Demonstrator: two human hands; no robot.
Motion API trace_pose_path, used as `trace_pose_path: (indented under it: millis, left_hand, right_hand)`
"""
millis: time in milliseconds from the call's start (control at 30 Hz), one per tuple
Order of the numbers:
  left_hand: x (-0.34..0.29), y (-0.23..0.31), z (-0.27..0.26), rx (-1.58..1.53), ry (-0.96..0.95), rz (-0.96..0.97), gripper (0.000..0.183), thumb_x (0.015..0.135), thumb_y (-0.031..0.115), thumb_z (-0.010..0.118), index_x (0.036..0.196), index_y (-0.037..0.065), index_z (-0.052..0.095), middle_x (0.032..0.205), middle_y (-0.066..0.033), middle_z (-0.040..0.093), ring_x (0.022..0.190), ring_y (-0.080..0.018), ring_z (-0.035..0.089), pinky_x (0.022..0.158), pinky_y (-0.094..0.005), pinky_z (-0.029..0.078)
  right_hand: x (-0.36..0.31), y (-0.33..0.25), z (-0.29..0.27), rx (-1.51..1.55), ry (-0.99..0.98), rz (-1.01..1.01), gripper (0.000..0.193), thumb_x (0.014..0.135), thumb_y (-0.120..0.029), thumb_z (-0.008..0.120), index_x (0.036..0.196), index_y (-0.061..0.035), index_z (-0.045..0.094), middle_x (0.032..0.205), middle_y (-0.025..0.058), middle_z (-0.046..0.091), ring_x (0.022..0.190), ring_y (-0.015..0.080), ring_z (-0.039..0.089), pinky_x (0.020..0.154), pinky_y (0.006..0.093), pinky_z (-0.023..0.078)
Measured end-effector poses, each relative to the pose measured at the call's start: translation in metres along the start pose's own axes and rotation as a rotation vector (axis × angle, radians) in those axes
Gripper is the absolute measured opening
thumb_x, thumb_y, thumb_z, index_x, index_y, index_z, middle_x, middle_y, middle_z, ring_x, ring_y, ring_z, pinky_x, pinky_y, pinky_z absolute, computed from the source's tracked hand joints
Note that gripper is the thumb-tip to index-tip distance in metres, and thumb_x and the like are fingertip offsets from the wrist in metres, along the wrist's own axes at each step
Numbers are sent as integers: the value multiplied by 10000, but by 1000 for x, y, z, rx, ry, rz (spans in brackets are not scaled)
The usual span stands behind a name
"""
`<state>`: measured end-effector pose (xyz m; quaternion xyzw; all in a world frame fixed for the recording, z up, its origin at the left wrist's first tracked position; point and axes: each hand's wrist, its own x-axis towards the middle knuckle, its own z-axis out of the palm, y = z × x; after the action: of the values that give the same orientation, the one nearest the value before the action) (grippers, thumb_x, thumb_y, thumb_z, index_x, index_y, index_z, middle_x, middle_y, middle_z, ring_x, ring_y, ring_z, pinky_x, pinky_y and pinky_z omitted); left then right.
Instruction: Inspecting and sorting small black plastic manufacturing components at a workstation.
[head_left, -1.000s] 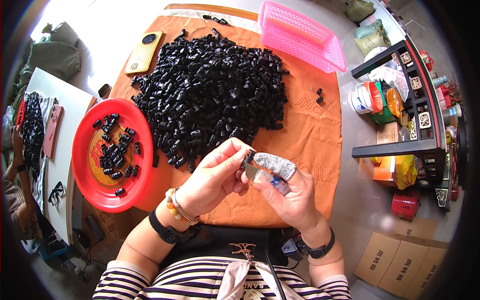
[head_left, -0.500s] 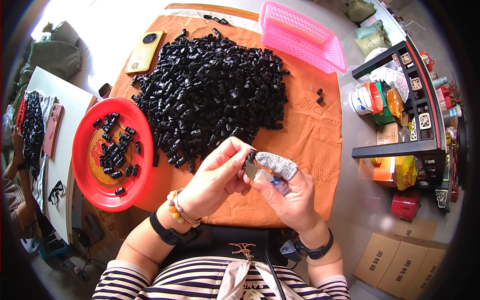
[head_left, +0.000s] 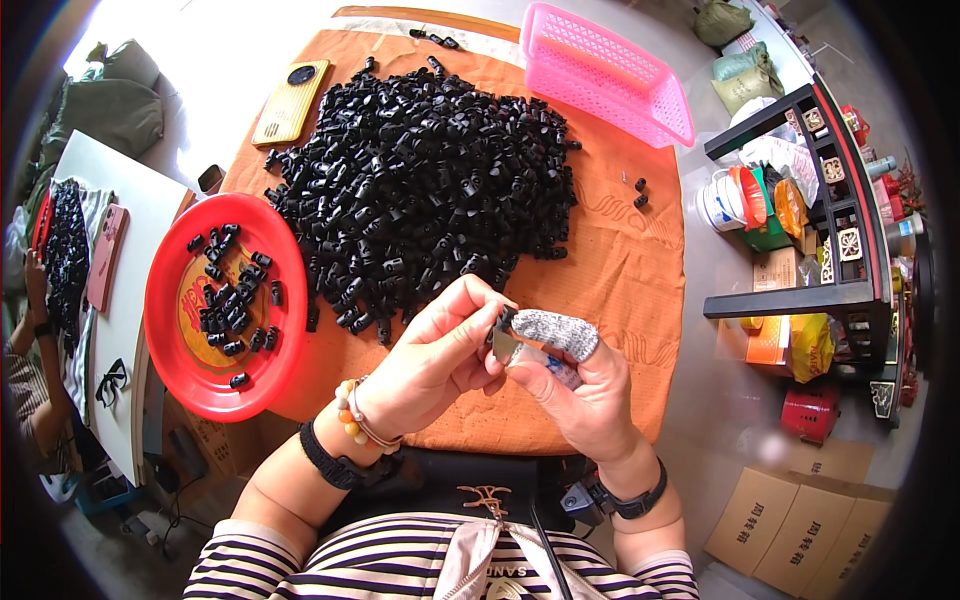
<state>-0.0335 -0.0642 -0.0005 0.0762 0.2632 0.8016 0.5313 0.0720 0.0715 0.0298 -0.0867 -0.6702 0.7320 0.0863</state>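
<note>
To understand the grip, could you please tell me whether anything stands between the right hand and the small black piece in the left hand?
Yes: the metal blade in the right hand sits between its thumb and the black piece pinched by the left hand. A grey knitted cover wraps the right forefinger.

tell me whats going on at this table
Someone seated at an orange-covered table is working on a small black piece. The left hand pinches it, while the right hand, its index finger in a grey knit cover, holds a flat metal blade up against it. A large heap of similar pieces lies beyond; a red tray at left holds a few more.
</note>
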Motion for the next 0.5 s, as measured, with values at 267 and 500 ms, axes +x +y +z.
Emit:
trace_pose_path:
  millis: [267,500]
  left_hand:
    - [0,-2,-3,-63,-34,-1,160,973,216,491,1078,95,482,878,16,560,723,-42,518,613,-241,424]
    - [1,-2,-3,-35,-26,-22,168,996,255,443,1033,97,485,859,25,521,725,-34,502,627,-231,458]
  right_hand:
    - [0,0,-4,-75,-35,-47,331,877,-1,612,1196,43,535,908,78,657,808,120,643,727,244,534]
    - [-1,2,-9,-217,-22,-43,334,875,-16,623,1193,42,540,915,72,658,809,106,640,721,221,517]
